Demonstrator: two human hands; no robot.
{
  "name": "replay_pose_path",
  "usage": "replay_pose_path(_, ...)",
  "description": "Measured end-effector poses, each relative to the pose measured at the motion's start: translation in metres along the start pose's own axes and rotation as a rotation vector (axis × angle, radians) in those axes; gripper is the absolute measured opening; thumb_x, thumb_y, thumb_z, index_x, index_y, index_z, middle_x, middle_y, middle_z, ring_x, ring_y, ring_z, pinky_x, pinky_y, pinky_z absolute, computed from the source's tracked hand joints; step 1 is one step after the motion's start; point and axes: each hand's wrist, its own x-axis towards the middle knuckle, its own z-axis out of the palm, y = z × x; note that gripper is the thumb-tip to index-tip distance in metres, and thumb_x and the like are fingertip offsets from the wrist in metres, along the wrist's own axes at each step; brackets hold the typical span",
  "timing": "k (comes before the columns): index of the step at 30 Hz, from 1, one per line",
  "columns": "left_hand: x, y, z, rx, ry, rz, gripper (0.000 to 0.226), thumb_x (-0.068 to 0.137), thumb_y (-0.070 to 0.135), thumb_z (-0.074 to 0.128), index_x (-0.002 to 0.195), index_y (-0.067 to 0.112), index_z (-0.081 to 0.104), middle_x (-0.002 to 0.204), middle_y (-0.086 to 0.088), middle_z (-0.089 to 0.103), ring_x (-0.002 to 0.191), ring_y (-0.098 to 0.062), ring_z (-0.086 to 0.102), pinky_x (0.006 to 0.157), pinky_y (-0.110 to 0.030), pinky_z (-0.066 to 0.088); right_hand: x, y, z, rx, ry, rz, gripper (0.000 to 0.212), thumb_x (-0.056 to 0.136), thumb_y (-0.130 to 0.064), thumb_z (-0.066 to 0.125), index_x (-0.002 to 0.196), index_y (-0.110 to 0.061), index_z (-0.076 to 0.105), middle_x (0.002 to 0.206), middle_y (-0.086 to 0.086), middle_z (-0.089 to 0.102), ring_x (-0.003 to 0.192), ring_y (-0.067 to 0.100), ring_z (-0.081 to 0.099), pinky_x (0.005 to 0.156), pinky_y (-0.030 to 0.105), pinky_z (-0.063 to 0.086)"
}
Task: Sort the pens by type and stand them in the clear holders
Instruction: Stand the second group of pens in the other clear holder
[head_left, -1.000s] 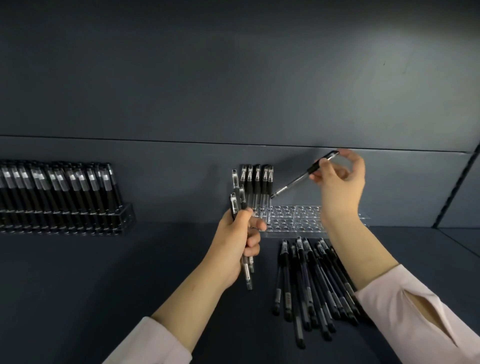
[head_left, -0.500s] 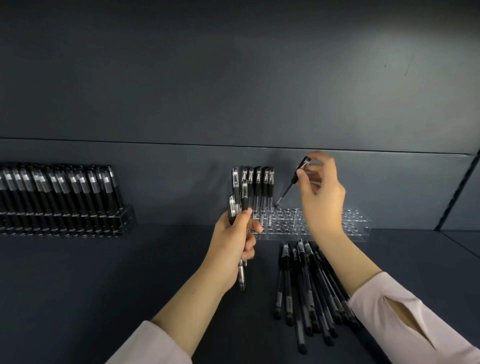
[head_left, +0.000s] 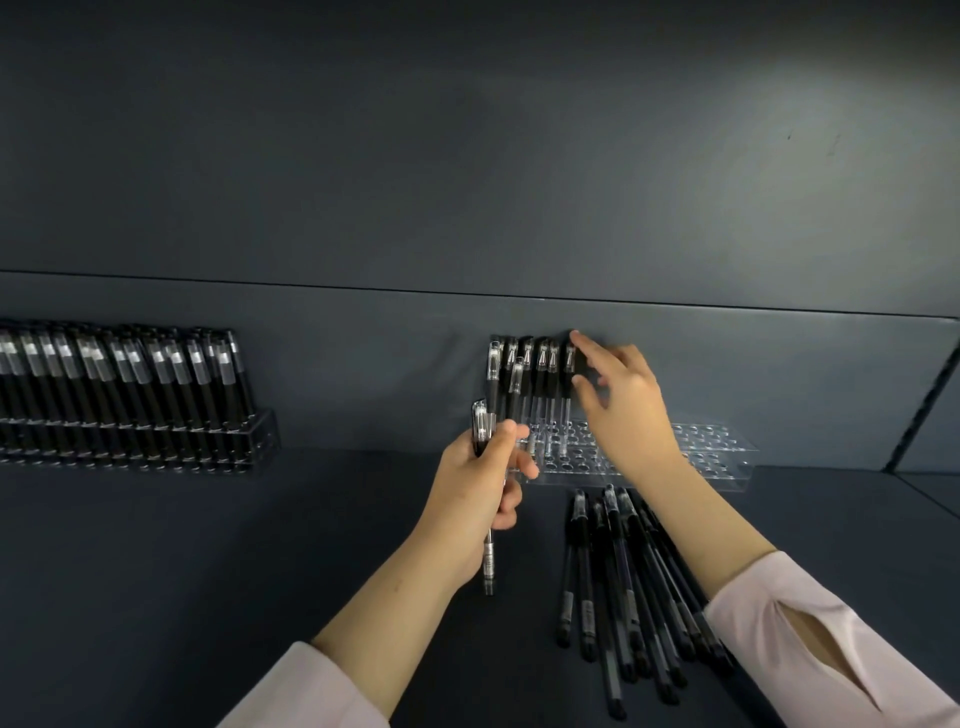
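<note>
Left hand (head_left: 480, 480), near centre of view, is clenched around a small bundle of clear-capped black pens (head_left: 487, 525), tips pointing toward 6 o'clock. Right hand (head_left: 626, 402), at 1 o'clock from it, has fingers spread at the cap of the rightmost upright pen (head_left: 567, 387); contact cannot be told. That pen stands in the clear perforated plastic holder (head_left: 691, 457). Loose black pens (head_left: 618, 587) lie at 5 o'clock. A full clear holder (head_left: 257, 436) stands at 9 o'clock.

Two clear holders (head_left: 717, 457) stand at the far wall, the right one holding about seven upright pens (head_left: 540, 384), the left one (head_left: 254, 431) packed beyond counting.
</note>
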Motion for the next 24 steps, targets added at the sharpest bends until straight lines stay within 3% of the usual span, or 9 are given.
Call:
replay_pose_path(4,0.002,0.000,0.001,-0.059,0.002,-0.039,0.017,0.100,0.018,0.049,0.109,0.010,0.061,0.060,0.005,0.063,0.040,-0.007,0.039,0.034,-0.019,0.027,0.000,-0.003,-0.002,0.025,0.029,0.014,0.045,0.095,-0.011,0.055,0.139,-0.018,0.051,0.113,0.008,0.053,0.101,0.027,0.055,0.090,0.036,0.048)
replay_pose_path(9,0.001,0.001,-0.001,-0.029,-0.041,0.027,0.021,0.102,0.028,0.051,0.107,0.018,0.068,0.075,0.001,0.070,0.053,-0.010,0.055,0.042,-0.022,0.040,0.003,-0.022,-0.011,0.246,0.065,0.064,0.030,0.095,-0.019,0.056,0.125,-0.021,0.062,0.098,-0.004,0.060,0.082,0.003,0.056,0.075,0.006,0.041)
replay_pose_path(14,-0.003,0.000,-0.001,0.061,-0.103,0.063,0.022,0.102,0.032,0.050,0.109,0.023,0.068,0.088,0.001,0.076,0.055,-0.010,0.060,0.045,-0.022,0.045,0.002,-0.036,-0.021,0.739,-0.199,0.249,0.017,0.096,-0.025,0.057,0.105,-0.024,0.071,0.094,-0.004,0.073,0.083,0.007,0.065,0.072,0.021,0.053)
replay_pose_path(17,-0.003,0.001,0.000,0.054,-0.103,0.072,0.022,0.101,0.034,0.050,0.108,0.025,0.069,0.090,0.001,0.076,0.049,-0.009,0.053,0.042,-0.021,0.040,0.001,-0.037,-0.022,0.830,-0.211,0.279,0.013,0.093,-0.017,0.062,0.102,-0.020,0.071,0.090,-0.003,0.072,0.080,0.009,0.065,0.069,0.023,0.053)
replay_pose_path(20,-0.004,0.002,0.001,0.065,-0.120,0.087,0.021,0.100,0.036,0.051,0.106,0.028,0.070,0.089,0.001,0.075,0.047,-0.008,0.046,0.041,-0.020,0.035,0.001,-0.036,-0.020,0.886,-0.210,0.331,0.024,0.090,-0.012,0.065,0.112,-0.020,0.062,0.083,-0.006,0.070,0.079,0.011,0.065,0.069,0.025,0.052)
replay_pose_path(24,-0.007,0.003,0.002,0.071,-0.149,0.088,0.022,0.100,0.037,0.050,0.108,0.027,0.069,0.093,0.001,0.076,0.047,-0.008,0.050,0.041,-0.020,0.036,0.001,-0.036,-0.020,0.973,-0.265,0.367,0.027,0.090,-0.008,0.064,0.115,-0.017,0.060,0.092,0.005,0.072,0.076,0.012,0.063,0.069,0.027,0.052)
